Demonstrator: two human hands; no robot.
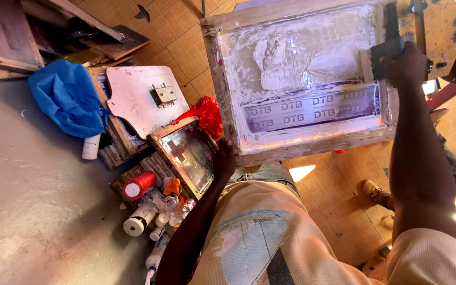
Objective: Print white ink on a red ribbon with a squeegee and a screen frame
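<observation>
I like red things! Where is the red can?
In the head view, the red can lies low on the left, among white bottles on the floor, just left of a small framed screen near the person's left hand.

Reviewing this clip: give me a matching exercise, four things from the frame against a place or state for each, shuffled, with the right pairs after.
Things:
1. right hand
2. left hand
3. blue cloth
4. red-capped container

Places or states:
A. bunched on the grey surface's edge
B. grips the squeegee on the printing screen
C. lies among bottles on the floor
D. rests at the wooden frame's lower corner

Pairs: 1-B, 2-D, 3-A, 4-C
</observation>
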